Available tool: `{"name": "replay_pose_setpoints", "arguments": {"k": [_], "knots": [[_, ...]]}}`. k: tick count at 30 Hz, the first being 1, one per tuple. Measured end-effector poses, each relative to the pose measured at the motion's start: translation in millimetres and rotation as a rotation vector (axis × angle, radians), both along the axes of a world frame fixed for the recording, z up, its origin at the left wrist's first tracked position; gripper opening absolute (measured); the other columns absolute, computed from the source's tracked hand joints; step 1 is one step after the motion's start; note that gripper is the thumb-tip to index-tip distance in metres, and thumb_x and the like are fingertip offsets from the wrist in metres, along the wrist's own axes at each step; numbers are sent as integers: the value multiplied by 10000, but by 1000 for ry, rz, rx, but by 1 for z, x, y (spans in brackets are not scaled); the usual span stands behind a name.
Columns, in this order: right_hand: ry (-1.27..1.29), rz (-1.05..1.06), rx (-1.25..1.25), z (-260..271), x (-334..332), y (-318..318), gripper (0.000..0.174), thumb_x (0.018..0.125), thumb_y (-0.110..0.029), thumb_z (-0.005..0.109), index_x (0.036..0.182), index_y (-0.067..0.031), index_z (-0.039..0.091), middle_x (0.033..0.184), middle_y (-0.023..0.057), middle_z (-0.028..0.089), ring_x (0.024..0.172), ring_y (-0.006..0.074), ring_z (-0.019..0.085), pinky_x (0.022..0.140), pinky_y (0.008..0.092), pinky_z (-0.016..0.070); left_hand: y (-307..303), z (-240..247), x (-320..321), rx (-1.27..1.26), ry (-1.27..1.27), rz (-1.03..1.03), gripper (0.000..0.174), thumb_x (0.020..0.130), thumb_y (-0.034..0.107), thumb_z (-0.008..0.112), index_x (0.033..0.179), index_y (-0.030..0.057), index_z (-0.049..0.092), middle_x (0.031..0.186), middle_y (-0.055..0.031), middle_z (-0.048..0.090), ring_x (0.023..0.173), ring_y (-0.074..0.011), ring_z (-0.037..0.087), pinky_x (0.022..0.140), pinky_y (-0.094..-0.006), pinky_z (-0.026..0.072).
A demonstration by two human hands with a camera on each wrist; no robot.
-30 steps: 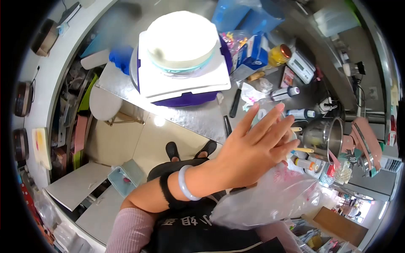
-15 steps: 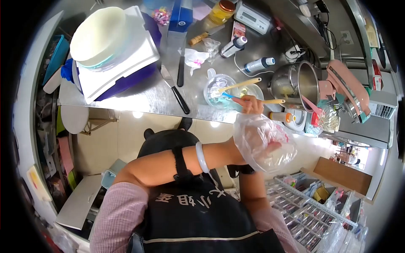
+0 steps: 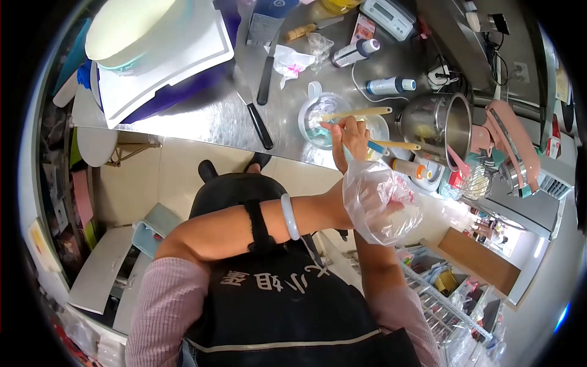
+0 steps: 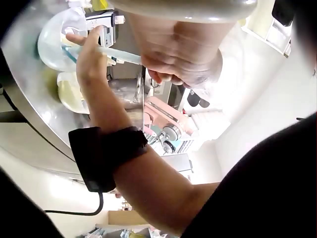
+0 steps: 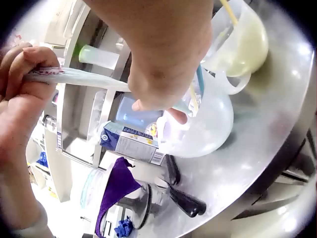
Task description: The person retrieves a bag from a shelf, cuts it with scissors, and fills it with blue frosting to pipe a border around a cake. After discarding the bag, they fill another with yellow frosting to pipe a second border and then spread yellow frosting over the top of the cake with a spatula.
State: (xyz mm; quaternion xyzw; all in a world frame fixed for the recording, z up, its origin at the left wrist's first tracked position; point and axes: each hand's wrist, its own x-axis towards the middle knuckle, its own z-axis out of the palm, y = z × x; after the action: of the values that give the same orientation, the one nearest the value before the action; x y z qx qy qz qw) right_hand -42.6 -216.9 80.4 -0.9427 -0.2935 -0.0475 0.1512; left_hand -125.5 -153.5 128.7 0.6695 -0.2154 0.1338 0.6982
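A clear plastic bag (image 3: 385,205) with red print is drawn into a narrow twisted band between my two hands. My left hand (image 5: 25,82), wearing a pale bangle, grips one end with curled fingers; loose plastic hides most of it in the head view. Farther along the band, my right hand (image 3: 351,137) holds it with thumb and fingers above a translucent measuring jug (image 3: 304,125). White and teal cream lies in the jug. A wooden-handled spatula (image 3: 376,111) leans there, and a blue-handled one (image 3: 380,148) passes beneath my right hand.
Beside the jug stands a second bowl (image 3: 380,127). Right of it are a steel mixing bowl (image 3: 449,125) and a pink stand mixer (image 3: 513,140). Black-handled knives (image 3: 260,125) lie to the left, near a pale cake (image 3: 137,30) on a white board. Bottles (image 3: 354,54) stand behind.
My right hand, first hidden behind the raised left, has come up over the jug holding the bag. The left hand has lowered and closed round the bag. The head view has shifted.
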Motion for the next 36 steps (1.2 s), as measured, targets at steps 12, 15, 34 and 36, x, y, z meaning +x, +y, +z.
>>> {"name": "replay_pose_setpoints", "arguments": {"k": [12, 15, 34, 36], "knots": [[81, -73, 301, 23, -21, -26, 316, 604, -67, 744, 915, -95, 696, 728, 31, 555, 715, 183, 498, 705, 307, 376, 7, 7, 9, -40, -79, 189, 427, 755, 301, 671, 958, -24, 481, 875, -185, 505, 756, -295, 525, 639, -353, 442], [90, 27, 434, 8, -12, -33, 278, 616, -50, 725, 887, -102, 694, 751, 25, 565, 719, 183, 505, 701, 299, 374, -1, -3, 6, -7, -33, 172, 411, 764, 335, 661, 907, -6, 481, 893, -175, 488, 778, -280, 527, 658, -357, 450], [-7, 403, -40, 3, 25, -15, 97, 656, -122, 672, 750, -118, 650, 680, 6, 516, 719, 206, 506, 663, 341, 348, 2, -17, -12, -178, 261, -226, 287, 802, 93, 549, 1076, 27, 497, 1048, -99, 516, 985, -193, 520, 860, -293, 420], [7, 438, -44, 4, 27, -13, 72, 652, -120, 667, 720, -123, 643, 672, 5, 512, 721, 209, 507, 653, 347, 351, 28, 4, -13, -54, 191, -209, 240, 803, 180, 630, 1007, 77, 557, 987, -70, 564, 905, -185, 553, 800, -292, 444]]}}
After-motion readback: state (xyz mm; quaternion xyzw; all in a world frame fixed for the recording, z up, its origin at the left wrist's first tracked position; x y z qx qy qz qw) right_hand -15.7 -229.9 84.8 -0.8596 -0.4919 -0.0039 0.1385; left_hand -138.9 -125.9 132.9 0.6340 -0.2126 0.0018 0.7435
